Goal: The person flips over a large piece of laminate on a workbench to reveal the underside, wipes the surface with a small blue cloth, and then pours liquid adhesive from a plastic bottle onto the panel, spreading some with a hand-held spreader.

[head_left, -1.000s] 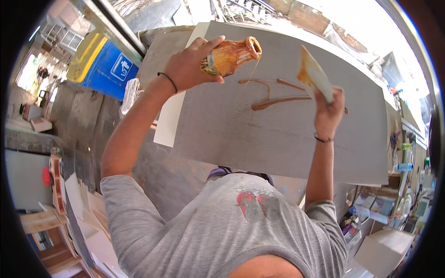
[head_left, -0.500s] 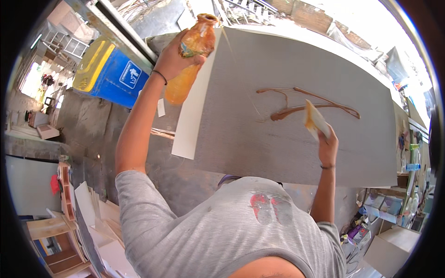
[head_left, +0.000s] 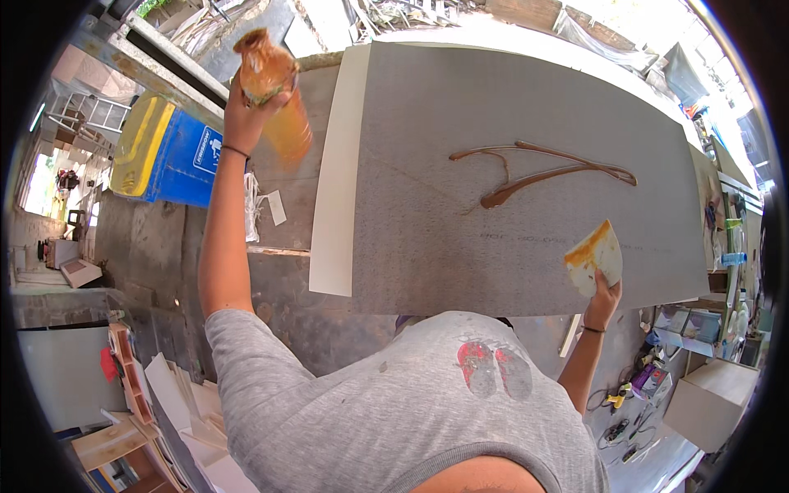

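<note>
My left hand (head_left: pixel 251 111) is wrapped round the neck of an orange, glue-smeared plastic bottle (head_left: pixel 288 131), held up off the left end of the board, its mouth pointing up and away. In my right hand (head_left: pixel 604 300) is a flat, pale spreader (head_left: pixel 593 256) with amber glue along its upper edge. It is raised over the near right part of a large grey board (head_left: pixel 419 246). On the board's surface lie looping trails of brown glue (head_left: pixel 534 177), beyond the spreader. A fine thread of glue runs left from them.
A white sheet edge (head_left: pixel 333 214) sticks out beneath the board on the left. Beyond my left arm stands a blue bin with a yellow lid (head_left: pixel 177 156). Wooden shelving (head_left: pixel 123 452) is at lower left; a pale box (head_left: pixel 711 403) and cables are on the floor at lower right.
My left hand has carried the bottle left, away from above the board's edge. My right hand has drawn the spreader back toward me and rightward, away from the glue trails, turning its flat face into view.
</note>
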Motion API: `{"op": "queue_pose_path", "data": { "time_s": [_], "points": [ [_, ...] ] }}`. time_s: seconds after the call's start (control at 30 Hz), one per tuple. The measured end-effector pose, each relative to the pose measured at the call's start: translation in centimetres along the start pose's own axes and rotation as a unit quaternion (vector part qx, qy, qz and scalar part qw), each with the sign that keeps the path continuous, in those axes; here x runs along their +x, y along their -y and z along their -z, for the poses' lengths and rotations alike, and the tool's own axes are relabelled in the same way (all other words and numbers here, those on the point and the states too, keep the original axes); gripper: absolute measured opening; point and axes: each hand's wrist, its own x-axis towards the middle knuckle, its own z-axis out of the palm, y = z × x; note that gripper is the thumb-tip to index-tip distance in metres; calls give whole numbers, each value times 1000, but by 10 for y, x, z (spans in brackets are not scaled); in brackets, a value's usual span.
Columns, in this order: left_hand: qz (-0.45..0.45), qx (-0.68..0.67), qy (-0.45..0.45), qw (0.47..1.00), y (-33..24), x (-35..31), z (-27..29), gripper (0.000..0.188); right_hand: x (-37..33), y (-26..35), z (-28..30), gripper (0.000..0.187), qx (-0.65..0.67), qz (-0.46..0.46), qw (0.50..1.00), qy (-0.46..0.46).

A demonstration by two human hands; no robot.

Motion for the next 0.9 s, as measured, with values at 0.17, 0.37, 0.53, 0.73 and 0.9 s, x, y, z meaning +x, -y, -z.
{"op": "queue_pose_path", "data": {
  "time_s": [0.17,0.37,0.53,0.73,0.9],
  "points": [
    [-68,-35,38,996,-60,25,-20,79,2,4,-14,28,-27,19,999,10],
    [-77,35,101,991,-103,32,-39,83,1,14,-31,27,-15,8,1000,20],
    [-90,151,49,983,-70,39,-35,95,0,20,-42,27,-21,4,1000,17],
    [28,119,-44,992,21,31,11,85,-7,16,-33,25,-11,8,1000,17],
    [120,252,-205,938,109,7,48,81,-16,13,-19,24,-11,8,1000,-6]
  ]
}}
